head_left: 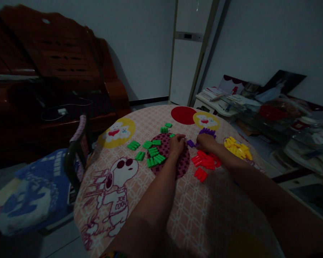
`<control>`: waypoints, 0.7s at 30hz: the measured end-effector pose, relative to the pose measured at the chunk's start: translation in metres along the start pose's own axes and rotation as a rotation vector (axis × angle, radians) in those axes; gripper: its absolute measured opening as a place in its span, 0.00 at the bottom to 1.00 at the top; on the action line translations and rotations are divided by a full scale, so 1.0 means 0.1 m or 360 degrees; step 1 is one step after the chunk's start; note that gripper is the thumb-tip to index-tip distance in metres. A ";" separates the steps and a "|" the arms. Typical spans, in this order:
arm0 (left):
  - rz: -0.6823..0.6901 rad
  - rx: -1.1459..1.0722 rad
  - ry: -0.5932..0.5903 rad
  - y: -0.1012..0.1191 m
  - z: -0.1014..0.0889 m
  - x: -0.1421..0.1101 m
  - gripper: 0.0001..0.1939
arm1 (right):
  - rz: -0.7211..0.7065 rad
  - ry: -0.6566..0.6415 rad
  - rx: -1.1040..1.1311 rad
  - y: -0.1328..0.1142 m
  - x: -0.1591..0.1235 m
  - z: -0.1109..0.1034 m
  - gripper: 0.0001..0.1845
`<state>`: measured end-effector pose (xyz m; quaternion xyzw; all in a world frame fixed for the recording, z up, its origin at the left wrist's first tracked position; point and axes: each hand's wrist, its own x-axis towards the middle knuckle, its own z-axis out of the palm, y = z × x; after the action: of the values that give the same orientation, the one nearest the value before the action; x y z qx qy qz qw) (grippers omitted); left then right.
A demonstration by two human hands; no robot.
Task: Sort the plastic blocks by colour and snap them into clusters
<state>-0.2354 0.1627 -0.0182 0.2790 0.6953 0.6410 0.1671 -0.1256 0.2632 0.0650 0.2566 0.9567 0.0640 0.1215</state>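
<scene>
My left hand [177,145] is over the dark red patterned circle near the table's middle, its fingers bent and pinched together. Just past its fingertips a small green plastic piece [172,135] shows. My right hand [205,142] is closed beside the purple plastic pieces [207,133], thumb side down, its fingertips mostly hidden. A loose purple piece [190,143] lies between my two hands. Ridged green pieces [156,160] are spread left of my left hand. Below my right hand rests a heap of red pieces [204,160]. Whatever either hand holds is too small or hidden.
Yellow pieces [238,148] lie at the right beyond my right forearm. The round table wears a printed tablecloth [193,211]. A chair [75,157] stands at left, a wooden sofa [64,61] behind it. A cluttered side table [231,104] is at right.
</scene>
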 end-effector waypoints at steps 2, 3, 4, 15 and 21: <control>-0.0017 -0.0023 -0.0014 0.02 0.00 -0.01 0.12 | 0.0000 0.0012 -0.0029 0.02 0.00 0.05 0.18; -0.0021 -0.0030 -0.0015 0.02 -0.01 -0.01 0.12 | -0.0020 0.0029 -0.0040 0.04 0.01 0.05 0.17; -0.0021 -0.0033 -0.0017 0.03 -0.01 -0.02 0.12 | -0.0051 0.0058 -0.0033 0.08 0.01 0.03 0.16; -0.0008 -0.0012 0.0009 -0.05 0.01 0.01 0.12 | -0.0279 0.0255 -0.0275 0.43 0.24 -0.35 0.14; -0.0019 -0.0045 0.0002 -0.03 0.01 0.01 0.13 | -0.0432 0.0076 -0.0453 0.28 0.28 -0.27 0.14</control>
<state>-0.2359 0.1644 -0.0208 0.2720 0.6878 0.6500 0.1745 -0.1426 0.2997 0.0910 0.1040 0.9664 0.1878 0.1414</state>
